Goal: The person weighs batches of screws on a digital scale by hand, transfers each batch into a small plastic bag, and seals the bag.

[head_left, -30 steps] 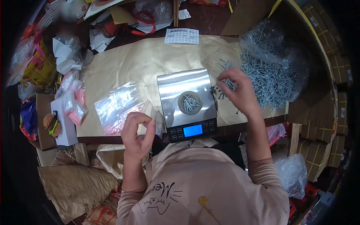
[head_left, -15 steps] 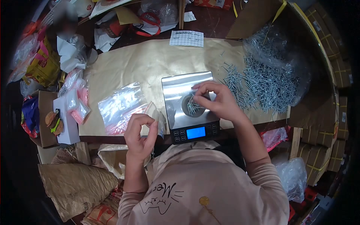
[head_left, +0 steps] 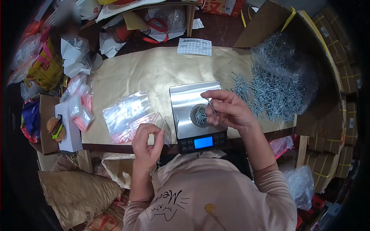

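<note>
My right hand (head_left: 231, 109) is closed on a screw (head_left: 211, 106), held between thumb and fingers above the right side of the silver scale (head_left: 181, 100). On the scale sits a small round dish (head_left: 195, 115) with several screws inside, partly covered by my fingers. My left hand (head_left: 148, 144) pinches a clear plastic bag (head_left: 162, 122) by its edge, left of the scale. Flat clear zip bags (head_left: 129, 115) lie beyond it to the left. A large heap of screws (head_left: 275, 88) spreads to the right, with a smaller pile (head_left: 241, 86) beside it.
Brown paper (head_left: 127, 71) covers the table. A label sheet (head_left: 194, 46) lies at its far edge. An open cardboard box (head_left: 320, 111) stands around the screw heap at right. At left are a white box (head_left: 69, 129), a burger-shaped toy (head_left: 56, 129) and more bags (head_left: 80, 109).
From the small screw pile, my right hand has moved left to the scale and now shows a screw in its fingers. My left hand keeps its pinch. The whole view has shifted slightly.
</note>
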The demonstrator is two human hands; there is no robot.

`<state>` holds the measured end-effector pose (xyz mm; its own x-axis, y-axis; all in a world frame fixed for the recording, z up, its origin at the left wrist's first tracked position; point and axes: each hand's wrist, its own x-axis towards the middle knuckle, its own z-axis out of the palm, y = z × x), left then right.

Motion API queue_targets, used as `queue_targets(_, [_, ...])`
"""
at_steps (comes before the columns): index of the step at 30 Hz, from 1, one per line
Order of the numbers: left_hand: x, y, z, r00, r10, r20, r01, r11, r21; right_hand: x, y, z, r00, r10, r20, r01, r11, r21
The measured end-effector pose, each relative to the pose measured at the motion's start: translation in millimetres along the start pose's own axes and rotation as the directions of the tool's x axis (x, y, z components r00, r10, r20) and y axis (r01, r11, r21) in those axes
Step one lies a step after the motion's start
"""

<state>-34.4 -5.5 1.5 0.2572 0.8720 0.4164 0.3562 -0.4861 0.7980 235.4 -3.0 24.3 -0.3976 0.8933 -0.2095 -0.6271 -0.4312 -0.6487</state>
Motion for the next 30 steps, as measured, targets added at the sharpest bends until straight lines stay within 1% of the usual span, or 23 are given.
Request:
queue_targets(2, [-1,-1,0,1.0,-0.018,-0.003,0.018,1.0,0.0,1,-2,2,1.0,0.009,0.012,-0.009,1.0,-0.016])
queue_targets(5, [-1,-4,-1,1.0,-0.021,-0.005,0.021,1.0,-0.008,5,-2,6,1.0,-0.018,0.013,0.019,0.999,-0.031])
queue_targets(11, [-4,-12,-4,0.999,-0.038,-0.001,0.038,0.999,-0.006,14,0,9,1.0,-0.021,0.022,0.021,0.999,-0.025])
queue_targets(14, [-4,-15,-6,1.0,-0.03,-0.007,0.03,1.0,-0.005,26,2,4,1.0,-0.003,-0.017,0.001,0.994,-0.105])
queue_targets(15, [-5,-16,-6,0.999,-0.043,-0.006,0.043,0.998,-0.035,32,1,3,0.999,0.025,-0.032,-0.029,0.99,-0.136])
queue_targets(17, [-4,-18,-9,1.0,-0.022,-0.008,0.022,1.0,-0.014,50,-1,3,0.996,0.078,-0.054,-0.087,0.976,-0.2])
queue_targets(20, [-6,-17,-14,1.0,-0.022,-0.017,0.022,1.0,-0.015,89,0,-3,0.981,0.18,-0.069,-0.19,0.964,-0.185])
queue_targets(21, [-9,-20,-15,1.0,-0.025,-0.015,0.024,1.0,-0.005,107,4,-11,0.974,0.22,-0.048,-0.225,0.958,-0.175])
queue_targets(24, [-15,-17,-21,0.999,-0.039,-0.024,0.039,0.999,-0.006,164,18,-21,0.955,0.29,-0.066,-0.297,0.932,-0.207])
queue_targets(28, [-23,-14,-27,0.995,-0.072,-0.075,0.069,0.997,-0.037,256,15,-9,0.97,0.231,-0.074,-0.242,0.906,-0.348])
queue_targets(30, [-28,-13,-30,0.991,-0.1,-0.091,0.097,0.995,-0.039,305,6,5,0.995,0.099,-0.015,-0.1,0.978,-0.183])
